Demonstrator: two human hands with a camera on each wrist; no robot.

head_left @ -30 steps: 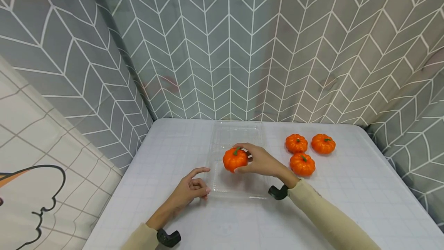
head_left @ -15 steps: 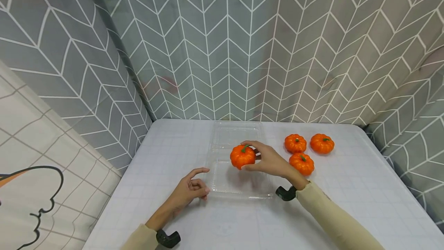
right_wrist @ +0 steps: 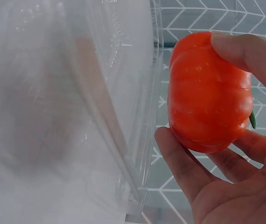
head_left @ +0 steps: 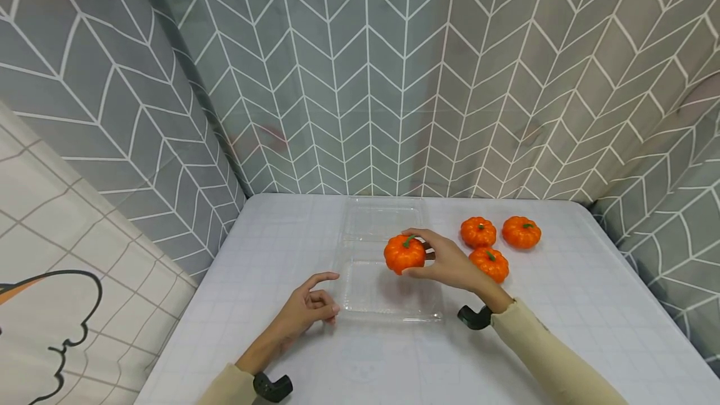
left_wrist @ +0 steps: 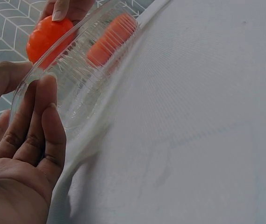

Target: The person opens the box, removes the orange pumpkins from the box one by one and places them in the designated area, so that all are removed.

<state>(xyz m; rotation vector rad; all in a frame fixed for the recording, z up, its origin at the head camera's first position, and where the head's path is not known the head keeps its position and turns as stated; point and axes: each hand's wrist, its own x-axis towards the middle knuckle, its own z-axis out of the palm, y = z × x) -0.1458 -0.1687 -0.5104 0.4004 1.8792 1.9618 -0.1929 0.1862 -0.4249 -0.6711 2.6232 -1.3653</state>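
My right hand (head_left: 444, 261) grips a small orange pumpkin (head_left: 404, 254) with a green stem, held above the right part of a clear plastic clamshell tray (head_left: 360, 302). In the right wrist view the pumpkin (right_wrist: 207, 93) sits between thumb and fingers beside the tray's wall (right_wrist: 109, 107). My left hand (head_left: 309, 308) rests on the white table at the tray's near left corner, fingers loosely curled, holding nothing. In the left wrist view its fingers (left_wrist: 39, 126) touch the tray's rim (left_wrist: 76, 93), and the pumpkin (left_wrist: 46, 37) shows beyond.
Three more orange pumpkins (head_left: 478, 232) (head_left: 521, 232) (head_left: 490, 264) lie on the table (head_left: 562, 317) right of the tray. Grey patterned curtains (head_left: 394, 80) close in the back and both sides.
My right hand has carried the pumpkin to the right and slightly up, from over the tray's middle towards its right edge. The left hand has stayed still.
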